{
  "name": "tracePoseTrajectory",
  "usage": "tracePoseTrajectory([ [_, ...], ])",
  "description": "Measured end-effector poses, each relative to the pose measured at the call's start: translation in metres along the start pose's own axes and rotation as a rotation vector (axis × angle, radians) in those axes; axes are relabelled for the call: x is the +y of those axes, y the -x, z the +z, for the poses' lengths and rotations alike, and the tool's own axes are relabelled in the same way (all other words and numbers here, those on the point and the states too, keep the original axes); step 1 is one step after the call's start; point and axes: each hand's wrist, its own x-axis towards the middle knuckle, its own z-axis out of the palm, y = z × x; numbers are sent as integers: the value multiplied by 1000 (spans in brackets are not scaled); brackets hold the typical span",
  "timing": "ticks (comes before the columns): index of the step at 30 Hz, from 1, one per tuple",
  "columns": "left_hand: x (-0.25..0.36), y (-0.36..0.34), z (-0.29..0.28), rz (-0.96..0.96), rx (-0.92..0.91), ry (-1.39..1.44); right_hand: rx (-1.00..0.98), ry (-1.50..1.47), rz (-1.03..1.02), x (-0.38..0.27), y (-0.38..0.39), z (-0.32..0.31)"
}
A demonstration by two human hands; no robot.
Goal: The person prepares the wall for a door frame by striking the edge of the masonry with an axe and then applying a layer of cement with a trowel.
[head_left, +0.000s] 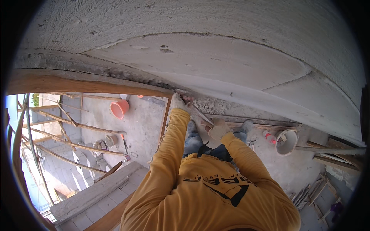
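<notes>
My left hand (pixel 179 101), in a light glove, is raised to the end of the wooden beam (pixel 96 86) beside the plastered wall (pixel 227 65). Its fingers are curled near the upper end of a long, narrow metal tool (pixel 201 115); exactly what they grip is hidden. Lower and to the right, my gloved right hand (pixel 219 129) is closed on that tool's lower end. A rough strip of crumbly mortar (pixel 216 106) lies along the wall's lower edge behind the tool. A vertical wooden post (pixel 165 117) drops from the beam beside my left forearm.
Below left are an orange bucket (pixel 118 109), grey pails (pixel 111 140), wooden poles (pixel 77 124) and a block ledge (pixel 96 184). My feet stand apart by planks (pixel 266 124). At right are a white tub (pixel 286 143), a pink bottle (pixel 269 138) and stacked timber (pixel 314 192).
</notes>
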Motion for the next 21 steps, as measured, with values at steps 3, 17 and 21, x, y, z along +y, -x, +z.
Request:
tracePoseTrajectory([
  [3, 4, -8, -3, -28, 53, -43, -45, 93, 61, -11, 8, -19],
  [17, -134, -34, -89, -582, 371, -506, 193, -154, 187, 29, 120, -53],
  [21, -148, 9, -97, -629, 222, -533, 238, 118, 39, 56, 126, -41],
])
